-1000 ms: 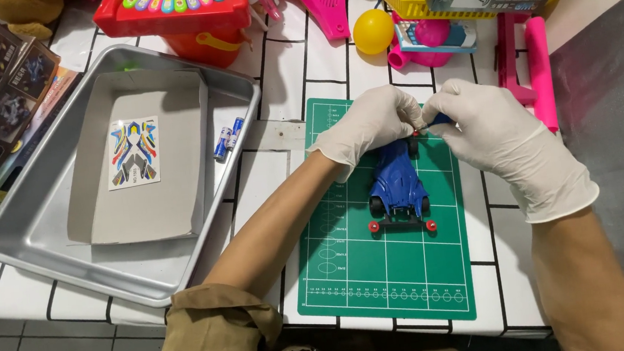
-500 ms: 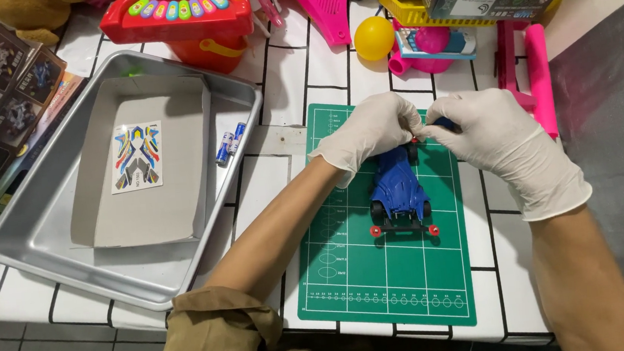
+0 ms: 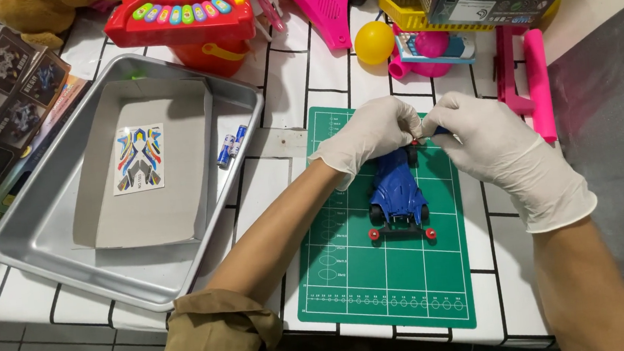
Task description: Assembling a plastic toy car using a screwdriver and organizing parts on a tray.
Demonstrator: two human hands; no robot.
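I'm seeing the blue toy race car (image 3: 397, 190) sitting on the green cutting mat (image 3: 388, 274). Left hand (image 3: 369, 134) is pinching its far end; right hand (image 3: 494, 148) is clenching a small dark tool there. Light, rigid plastic, likely fragile rollers; I'd be gripping the body sides.

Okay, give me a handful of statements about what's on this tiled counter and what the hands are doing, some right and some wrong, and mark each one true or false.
1. The blue toy car sits on the green cutting mat. True.
2. Both hands wear white gloves. True: the left hand and the right hand meet at the far end of the car.
3. The sticker sheet lies on the green mat. False: it lies on the grey card inside the metal tray.
4. The two small batteries are in the left hand. False: they lie in the tray.
5. A yellow ball lies beyond the mat. True.
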